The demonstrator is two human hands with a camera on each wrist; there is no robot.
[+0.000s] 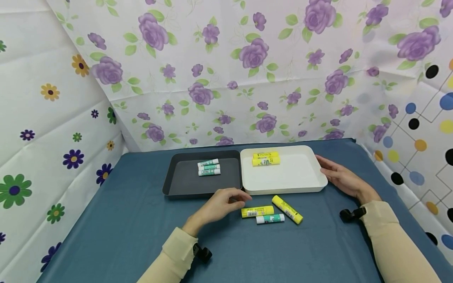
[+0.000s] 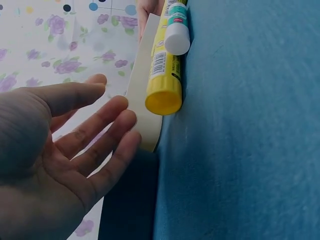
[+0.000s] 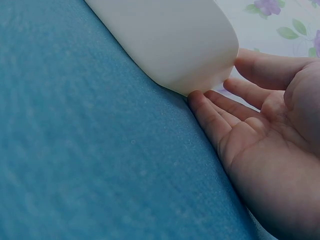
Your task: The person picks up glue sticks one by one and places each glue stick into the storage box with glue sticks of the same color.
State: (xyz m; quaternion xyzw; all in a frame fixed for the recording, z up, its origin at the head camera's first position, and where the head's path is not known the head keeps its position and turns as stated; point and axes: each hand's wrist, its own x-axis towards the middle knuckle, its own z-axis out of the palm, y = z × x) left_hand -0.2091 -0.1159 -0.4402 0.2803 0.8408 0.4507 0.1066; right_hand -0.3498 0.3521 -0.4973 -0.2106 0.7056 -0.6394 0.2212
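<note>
My left hand [image 1: 224, 204] hovers just left of a yellow glue stick [image 1: 257, 211], fingers loosely spread and holding nothing. Close beside that stick lies a smaller white-and-green glue stick [image 1: 270, 219], and a second yellow glue stick [image 1: 287, 210] lies at a slant to their right. At the right end of the white tray [image 1: 293, 184], my right hand [image 1: 345, 179] touches the tray's side with extended fingers; the right wrist view shows its fingertips against the tray wall [image 3: 200, 75]. Two yellow glue sticks [image 1: 266, 160] lie inside the white tray.
Against the white tray's left side stands a dark grey tray [image 1: 180, 184] with three white-and-green glue sticks [image 1: 209, 167] in it. Both trays sit on a blue cloth-covered table [image 1: 116, 220]. Flowered curtains [image 1: 212, 78] hang behind the table.
</note>
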